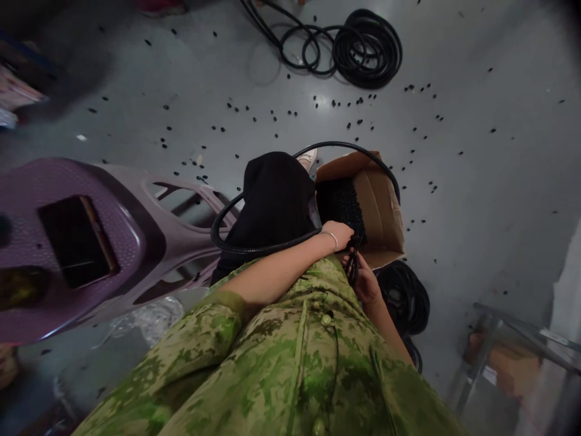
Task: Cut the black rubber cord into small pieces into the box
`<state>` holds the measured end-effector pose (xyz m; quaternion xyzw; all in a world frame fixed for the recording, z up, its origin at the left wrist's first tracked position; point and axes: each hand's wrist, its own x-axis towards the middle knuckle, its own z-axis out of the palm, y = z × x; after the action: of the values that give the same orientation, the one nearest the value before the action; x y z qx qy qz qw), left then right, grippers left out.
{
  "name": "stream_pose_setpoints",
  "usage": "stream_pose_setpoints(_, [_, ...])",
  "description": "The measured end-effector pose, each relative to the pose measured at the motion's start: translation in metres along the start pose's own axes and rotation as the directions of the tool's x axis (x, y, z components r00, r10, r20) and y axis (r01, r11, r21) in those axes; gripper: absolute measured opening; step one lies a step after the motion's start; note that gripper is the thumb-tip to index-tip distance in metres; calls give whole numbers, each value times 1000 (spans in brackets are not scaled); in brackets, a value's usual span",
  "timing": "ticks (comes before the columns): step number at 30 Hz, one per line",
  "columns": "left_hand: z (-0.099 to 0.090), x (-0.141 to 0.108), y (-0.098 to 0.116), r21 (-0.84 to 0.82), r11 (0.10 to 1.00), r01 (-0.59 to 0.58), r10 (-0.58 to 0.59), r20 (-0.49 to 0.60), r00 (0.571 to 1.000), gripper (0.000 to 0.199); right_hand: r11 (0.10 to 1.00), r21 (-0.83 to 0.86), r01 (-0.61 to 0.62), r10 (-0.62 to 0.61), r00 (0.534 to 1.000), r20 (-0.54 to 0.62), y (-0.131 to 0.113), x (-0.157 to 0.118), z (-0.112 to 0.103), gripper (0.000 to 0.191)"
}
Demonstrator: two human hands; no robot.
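Note:
My left hand (338, 234), with a thin bracelet at the wrist, is at the near edge of an open cardboard box (384, 209). Its fingers are closed, and what they pinch is too dark to make out. Inside the box lies a heap of small black parts (341, 203). Just below and to the right, my right hand (367, 283) is closed around a bunch of thin black cables (352, 267). A thick black hose (254, 249) loops around my dark-clothed leg and over the box, passing beside my left forearm.
A purple plastic stool (131, 242) at left carries a phone (78, 241). Coiled black hose (368, 48) lies on the floor ahead, and another black coil (405, 297) sits right of my right hand. Small black pieces are scattered over the floor. A metal frame (481, 345) stands lower right.

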<state>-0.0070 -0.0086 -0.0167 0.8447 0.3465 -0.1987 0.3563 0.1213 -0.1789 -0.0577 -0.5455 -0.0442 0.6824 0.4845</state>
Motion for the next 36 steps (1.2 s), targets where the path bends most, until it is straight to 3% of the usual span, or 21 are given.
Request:
stream_pose_setpoints(8, [6, 2, 1, 43, 998, -47, 48, -32, 998, 29, 997, -24, 72, -70, 996, 63, 7, 0, 0, 70])
stream_pose_setpoints(16, [6, -8, 8, 98, 984, -146, 149, -27, 988, 30, 987, 36, 155, -155, 988, -17, 20, -6, 12, 41])
stream_pose_setpoints(25, [7, -1, 5, 72, 995, -71, 69, 21, 997, 27, 991, -75, 114, -125, 978, -167, 16, -5, 26, 42])
stream_pose_setpoints(32, [4, -2, 6, 59, 995, -80, 77, 41, 996, 30, 982, -185, 36, -59, 991, -120, 7, -5, 16, 46])
stream_pose_setpoints(36, [6, 0, 6, 62, 993, -100, 97, 46, 994, 30, 966, -252, 57, -86, 991, -104, 3, -8, 18, 43])
